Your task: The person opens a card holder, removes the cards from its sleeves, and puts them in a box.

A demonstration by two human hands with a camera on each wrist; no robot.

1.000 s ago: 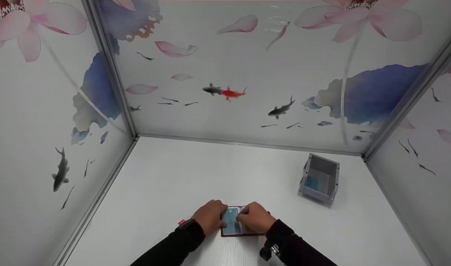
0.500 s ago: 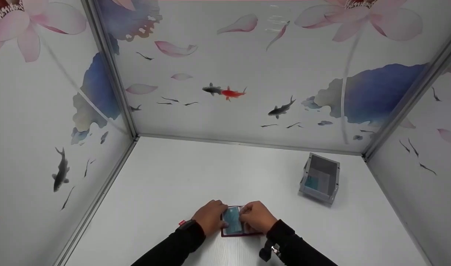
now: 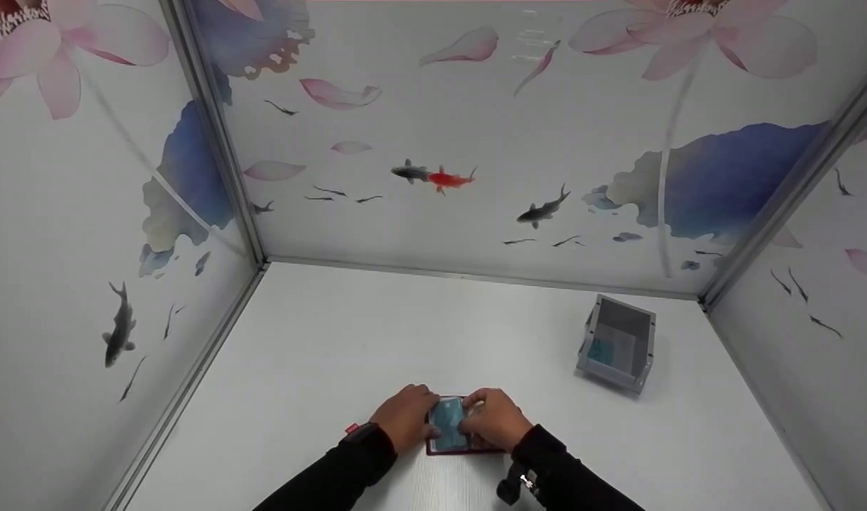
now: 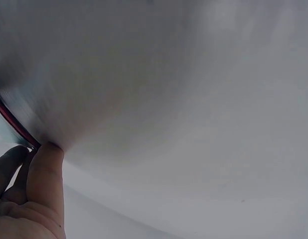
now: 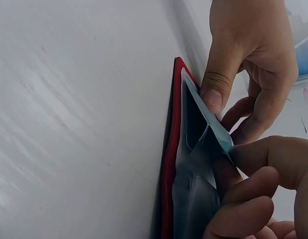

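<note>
White bench [image 3: 334, 333] enclosed by printed panels [image 3: 433, 234] at rear and both sides. Red-edged holder [image 5: 169, 189], spread open on bench, pinched at left edge by left hand [image 3: 405, 417]; its blue-green leaf [image 3: 448, 424] pinched at right edge by right hand [image 3: 496, 420]. Grey bin [image 3: 608, 376] set well apart, near right rear corner, blue-green piece [image 3: 602, 350] held in near end. White surface spread between.

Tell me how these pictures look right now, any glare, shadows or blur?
Head view: faint glare streaks high on the back wall, soft shadow beside the grey bin; left wrist: most of the upper left hazy and blurred, the left hand clearer in the corner; right wrist: whitish streaks on the tabletop, dark shadow along the red-covered booklet.
</note>
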